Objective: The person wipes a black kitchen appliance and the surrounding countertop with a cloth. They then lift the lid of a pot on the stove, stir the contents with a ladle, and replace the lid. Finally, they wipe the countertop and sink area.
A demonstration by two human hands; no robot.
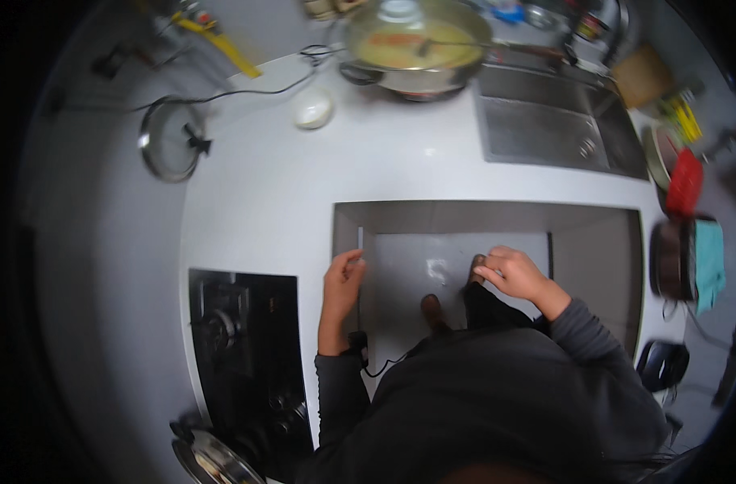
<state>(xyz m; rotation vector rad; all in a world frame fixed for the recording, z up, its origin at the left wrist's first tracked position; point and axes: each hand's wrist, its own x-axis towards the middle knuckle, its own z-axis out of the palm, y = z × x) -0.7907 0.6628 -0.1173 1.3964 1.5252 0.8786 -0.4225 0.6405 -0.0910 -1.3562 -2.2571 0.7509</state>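
My left hand (343, 283) hovers by the inner left edge of the counter, its fingers loosely bent and nothing visible in it. Over the floor gap, my right hand (516, 272) hangs half curled, with a space between thumb and fingers and no object seen there. In front of me is a U-shaped white countertop (404, 169). On its far side stands a large metal pot (422, 78) under a glass lid (458, 24), with yellowish contents showing through. A small white bowl (313, 109) rests left of the pot.
A black gas hob (247, 357) is set into the left counter, with a pan (216, 457) at its near end. A glass lid (169, 142) leans by the left wall. A steel sink (543, 130) lies at far right. A black appliance (673, 260) with a teal cloth (709, 263) stands right.
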